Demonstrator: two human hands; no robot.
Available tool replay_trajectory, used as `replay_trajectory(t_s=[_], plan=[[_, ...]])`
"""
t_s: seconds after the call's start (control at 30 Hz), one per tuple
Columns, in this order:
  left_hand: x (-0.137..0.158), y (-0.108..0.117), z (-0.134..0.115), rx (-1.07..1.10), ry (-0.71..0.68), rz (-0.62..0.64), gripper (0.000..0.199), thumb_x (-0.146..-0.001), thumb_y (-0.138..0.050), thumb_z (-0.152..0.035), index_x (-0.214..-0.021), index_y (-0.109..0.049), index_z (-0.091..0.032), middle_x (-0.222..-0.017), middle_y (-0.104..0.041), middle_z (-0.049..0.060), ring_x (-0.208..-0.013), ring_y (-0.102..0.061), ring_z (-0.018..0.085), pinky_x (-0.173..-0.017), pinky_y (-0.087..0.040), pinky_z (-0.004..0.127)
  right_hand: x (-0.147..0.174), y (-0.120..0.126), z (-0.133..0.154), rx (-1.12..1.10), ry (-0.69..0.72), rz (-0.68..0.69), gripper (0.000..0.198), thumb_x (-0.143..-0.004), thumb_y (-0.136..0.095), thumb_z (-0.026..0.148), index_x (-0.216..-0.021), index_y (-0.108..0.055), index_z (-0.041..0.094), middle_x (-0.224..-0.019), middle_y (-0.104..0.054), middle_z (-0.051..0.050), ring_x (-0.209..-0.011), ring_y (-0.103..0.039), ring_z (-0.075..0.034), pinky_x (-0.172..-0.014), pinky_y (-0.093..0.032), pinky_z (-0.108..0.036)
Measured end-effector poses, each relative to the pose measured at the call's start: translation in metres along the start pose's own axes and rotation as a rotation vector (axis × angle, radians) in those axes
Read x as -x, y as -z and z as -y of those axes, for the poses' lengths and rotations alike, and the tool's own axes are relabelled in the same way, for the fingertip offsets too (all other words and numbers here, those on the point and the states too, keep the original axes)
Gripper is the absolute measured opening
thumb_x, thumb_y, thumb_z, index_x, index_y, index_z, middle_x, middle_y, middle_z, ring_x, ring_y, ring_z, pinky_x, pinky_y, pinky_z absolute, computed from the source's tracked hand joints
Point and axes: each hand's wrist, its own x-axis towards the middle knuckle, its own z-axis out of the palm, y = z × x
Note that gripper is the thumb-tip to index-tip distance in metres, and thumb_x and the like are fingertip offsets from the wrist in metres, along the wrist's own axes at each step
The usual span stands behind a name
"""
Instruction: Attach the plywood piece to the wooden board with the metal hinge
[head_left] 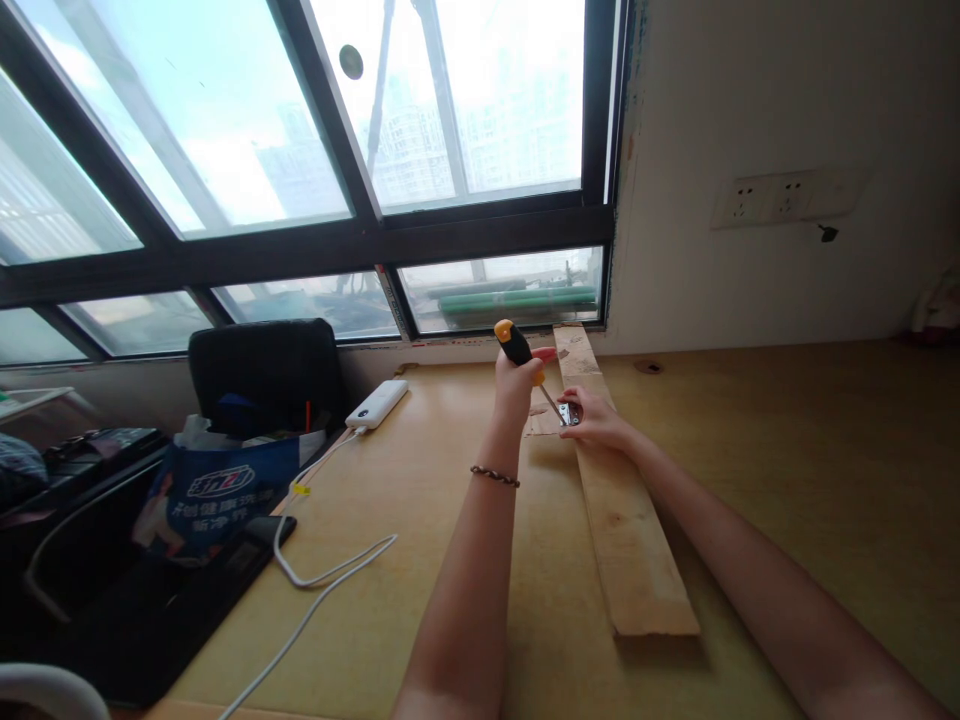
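The left hand (516,385) is clenched round the black and orange handle of a screwdriver (525,365), which slants down and to the right so that its thin shaft ends at a small metal hinge (568,413). The right hand (596,418) lies just beside that tip, its fingers pressed on the hinge and pinning it flat against a long wooden plank (622,520); the hinge sits between the two hands, on the far part of the plank. The plank runs from under the right hand back along the wooden desk (787,470) toward the person, and beyond the hands it reaches the window sill. Well to the left of the left hand lies a white power bank (377,403), with a white cable (322,570) trailing from it across the desk. Farther left still stands a blue printed bag (214,495), open at the top, with crumpled white material showing in it; what else it holds cannot be told. Behind the bag is a black chair back (262,370).
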Motion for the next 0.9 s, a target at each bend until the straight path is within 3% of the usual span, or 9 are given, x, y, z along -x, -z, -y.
replay_trajectory(t_s=[0.33,0.63,0.77,0.9], plan=[[0.001,0.007,-0.022,0.167,-0.114,-0.214,0.024,-0.048,-0.045,-0.009,-0.071,-0.044,-0.016,-0.063,-0.059,-0.001,-0.055,-0.054,0.008,-0.065,-0.044,0.028,-0.001,0.001,-0.001,0.040,-0.004,0.003,0.070,-0.047,-0.077,0.028,-0.108,-0.045,0.017,-0.110,-0.057,-0.011,-0.104,-0.053,-0.024,-0.088,-0.042,-0.039],[-0.001,0.020,-0.039,0.298,-0.068,-0.393,0.021,-0.047,-0.046,-0.005,-0.064,-0.044,-0.016,-0.061,-0.052,-0.002,-0.052,-0.050,0.006,-0.058,-0.043,0.022,0.000,0.002,0.002,0.093,0.018,0.067,0.064,-0.053,-0.074,0.032,-0.109,-0.045,0.017,-0.111,-0.054,-0.011,-0.106,-0.050,-0.024,-0.091,-0.039,-0.039],[-0.002,0.021,-0.041,0.311,-0.009,-0.398,0.022,-0.046,-0.046,-0.003,-0.064,-0.045,-0.016,-0.061,-0.052,-0.002,-0.052,-0.051,0.006,-0.057,-0.044,0.022,-0.001,0.000,0.002,0.159,0.015,0.063,0.063,-0.053,-0.073,0.025,-0.110,-0.046,0.016,-0.111,-0.052,-0.010,-0.106,-0.048,-0.024,-0.092,-0.038,-0.037],[-0.002,0.018,-0.037,0.284,0.009,-0.319,0.021,-0.044,-0.046,-0.003,-0.061,-0.045,-0.015,-0.059,-0.053,-0.002,-0.051,-0.050,0.007,-0.056,-0.042,0.022,-0.001,-0.002,0.003,0.179,0.012,0.043,0.067,-0.052,-0.074,0.028,-0.112,-0.046,0.016,-0.114,-0.051,-0.011,-0.107,-0.048,-0.025,-0.092,-0.038,-0.039]])
